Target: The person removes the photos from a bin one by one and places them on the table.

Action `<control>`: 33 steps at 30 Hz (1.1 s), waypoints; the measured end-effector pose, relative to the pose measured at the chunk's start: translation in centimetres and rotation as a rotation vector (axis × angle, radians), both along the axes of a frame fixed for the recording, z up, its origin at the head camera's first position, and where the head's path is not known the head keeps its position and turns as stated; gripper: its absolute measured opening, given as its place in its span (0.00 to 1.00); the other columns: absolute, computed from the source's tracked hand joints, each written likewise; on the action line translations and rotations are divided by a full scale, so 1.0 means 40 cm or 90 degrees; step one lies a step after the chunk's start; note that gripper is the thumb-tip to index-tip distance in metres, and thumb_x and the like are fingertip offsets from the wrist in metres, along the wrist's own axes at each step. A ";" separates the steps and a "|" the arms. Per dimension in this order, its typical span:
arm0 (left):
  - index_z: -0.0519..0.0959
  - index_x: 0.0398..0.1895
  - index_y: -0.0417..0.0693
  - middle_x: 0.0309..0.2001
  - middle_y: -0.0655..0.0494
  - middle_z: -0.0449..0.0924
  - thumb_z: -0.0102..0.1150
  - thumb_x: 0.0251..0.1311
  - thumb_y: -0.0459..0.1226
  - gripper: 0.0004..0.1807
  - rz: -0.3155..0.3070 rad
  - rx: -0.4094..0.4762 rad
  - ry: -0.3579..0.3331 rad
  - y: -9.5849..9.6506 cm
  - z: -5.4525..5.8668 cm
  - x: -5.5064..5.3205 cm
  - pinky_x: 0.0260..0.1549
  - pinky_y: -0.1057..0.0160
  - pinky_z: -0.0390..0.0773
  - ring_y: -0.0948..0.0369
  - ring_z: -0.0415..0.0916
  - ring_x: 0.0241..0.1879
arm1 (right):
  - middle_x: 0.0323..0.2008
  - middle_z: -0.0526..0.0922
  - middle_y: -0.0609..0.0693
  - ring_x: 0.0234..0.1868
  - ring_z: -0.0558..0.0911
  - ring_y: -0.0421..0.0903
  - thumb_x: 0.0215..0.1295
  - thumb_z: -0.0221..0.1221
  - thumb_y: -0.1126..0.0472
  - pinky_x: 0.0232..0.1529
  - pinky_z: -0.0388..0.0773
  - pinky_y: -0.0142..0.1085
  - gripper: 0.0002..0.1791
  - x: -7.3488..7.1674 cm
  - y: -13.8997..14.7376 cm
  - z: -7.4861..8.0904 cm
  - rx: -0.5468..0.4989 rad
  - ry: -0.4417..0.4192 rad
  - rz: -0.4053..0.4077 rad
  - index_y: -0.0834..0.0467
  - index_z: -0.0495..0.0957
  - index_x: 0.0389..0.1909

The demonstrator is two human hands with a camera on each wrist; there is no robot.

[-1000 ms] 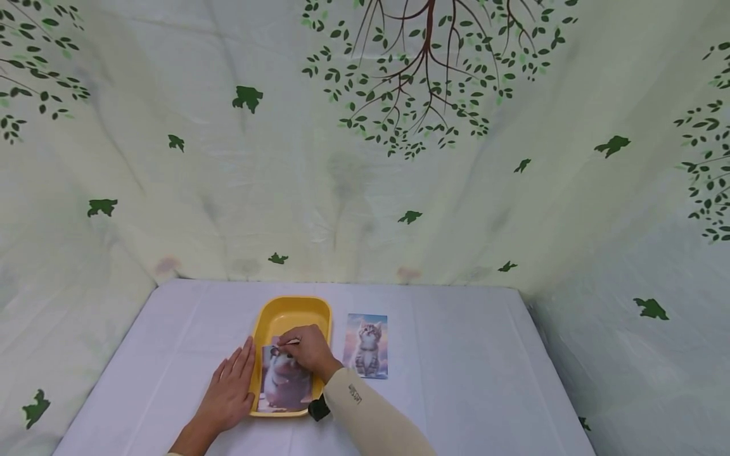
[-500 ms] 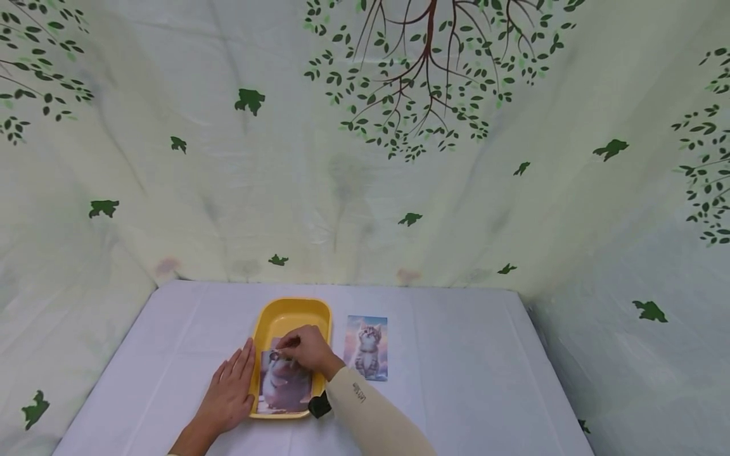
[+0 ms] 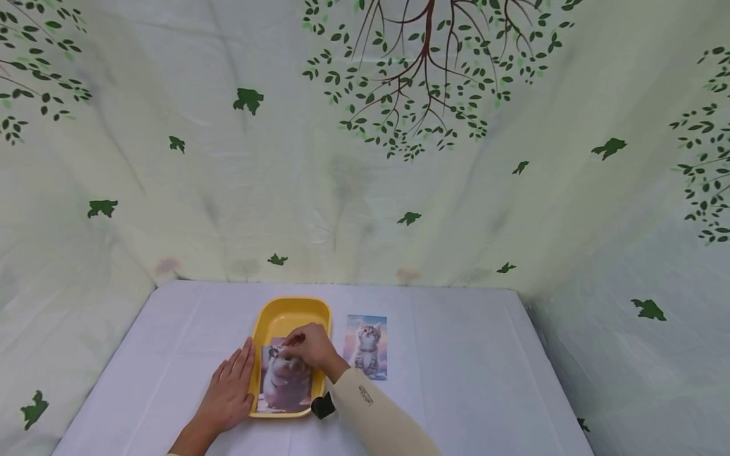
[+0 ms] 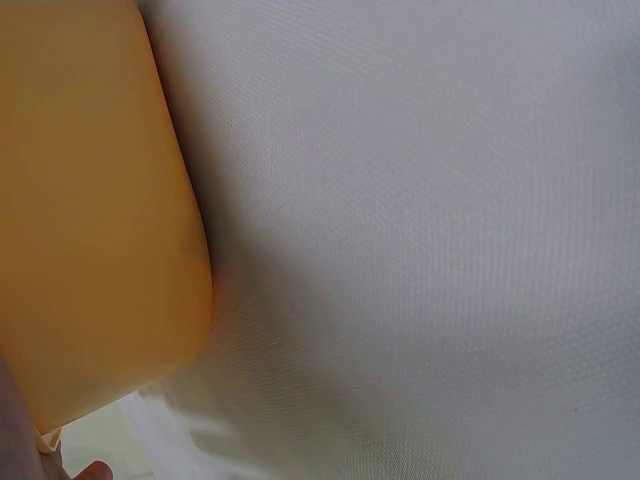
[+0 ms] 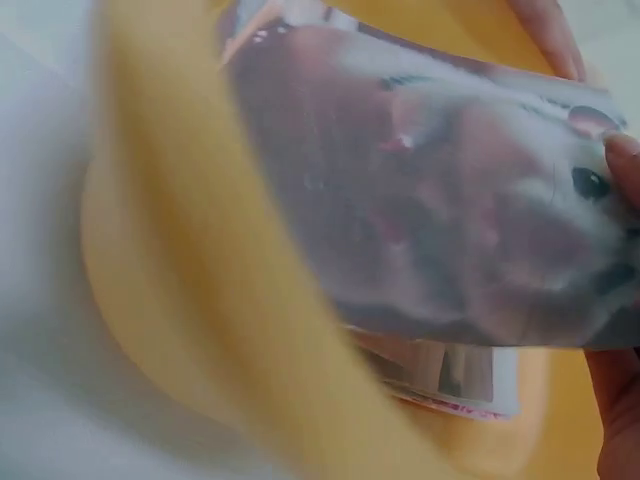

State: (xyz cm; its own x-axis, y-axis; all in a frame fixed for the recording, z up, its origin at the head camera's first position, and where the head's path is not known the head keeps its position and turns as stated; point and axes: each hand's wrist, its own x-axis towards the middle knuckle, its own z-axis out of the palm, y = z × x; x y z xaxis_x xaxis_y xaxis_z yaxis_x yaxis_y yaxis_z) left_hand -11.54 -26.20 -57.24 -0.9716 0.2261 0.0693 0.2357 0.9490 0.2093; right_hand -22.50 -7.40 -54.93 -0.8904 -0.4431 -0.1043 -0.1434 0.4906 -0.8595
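A yellow tray (image 3: 291, 308) stands left of the table's middle. In its near half is a hamster picture card (image 3: 285, 386), its top edge pinched by my right hand (image 3: 312, 347). The right wrist view shows the thumb (image 5: 625, 165) on the face of this card (image 5: 430, 200), which bows upward, with fingers below it. Under it lie more picture cards (image 5: 450, 375), largely covered. My left hand (image 3: 230, 387) rests along the tray's left side with straight fingers. The left wrist view is filled by the tray's outer wall (image 4: 100, 220) and white cloth.
A kitten picture card (image 3: 366, 342) lies on the white-covered table (image 3: 467, 367) to the right of the tray. A black wrist device (image 3: 322, 406) sits by the tray's near right corner. Behind the table hangs a leaf-patterned curtain (image 3: 342, 190).
The hamster card's top edge has dipped slightly toward me, then come back up. My right forearm has shifted a little to the right; the left hand and tray have stayed put.
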 end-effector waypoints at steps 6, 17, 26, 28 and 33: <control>0.46 0.73 0.31 0.76 0.42 0.42 0.55 0.54 0.36 0.46 0.006 0.000 -0.008 0.004 0.000 -0.003 0.63 0.36 0.52 0.39 0.48 0.69 | 0.33 0.87 0.41 0.36 0.79 0.29 0.59 0.65 0.63 0.40 0.75 0.22 0.07 -0.003 0.030 -0.005 -0.011 0.061 0.117 0.57 0.88 0.37; 0.46 0.73 0.29 0.76 0.41 0.41 0.53 0.54 0.35 0.45 -0.002 0.012 0.021 0.002 -0.012 -0.007 0.62 0.36 0.53 0.39 0.49 0.69 | 0.37 0.86 0.48 0.39 0.83 0.37 0.56 0.66 0.66 0.40 0.79 0.29 0.09 -0.023 0.088 -0.017 -0.282 -0.004 -0.079 0.61 0.85 0.39; 0.46 0.73 0.29 0.75 0.41 0.42 0.54 0.54 0.35 0.45 0.001 0.007 0.004 0.007 -0.004 -0.006 0.62 0.36 0.53 0.38 0.49 0.69 | 0.37 0.86 0.56 0.32 0.81 0.37 0.55 0.66 0.69 0.32 0.77 0.28 0.15 -0.107 0.274 0.066 -0.462 0.029 -0.248 0.72 0.82 0.44; 0.46 0.73 0.29 0.75 0.40 0.43 0.54 0.54 0.35 0.45 0.004 0.004 -0.006 0.008 0.000 -0.006 0.63 0.36 0.53 0.38 0.48 0.69 | 0.35 0.86 0.54 0.30 0.80 0.36 0.55 0.67 0.69 0.31 0.76 0.27 0.15 -0.126 0.338 0.071 -0.445 0.044 -0.262 0.72 0.82 0.43; 0.46 0.72 0.28 0.75 0.39 0.43 0.53 0.55 0.36 0.44 0.009 0.002 -0.025 0.006 0.001 -0.006 0.63 0.36 0.51 0.38 0.46 0.70 | 0.38 0.86 0.52 0.31 0.80 0.37 0.55 0.68 0.64 0.30 0.75 0.28 0.14 -0.154 0.499 0.049 -0.320 0.042 -0.298 0.66 0.84 0.41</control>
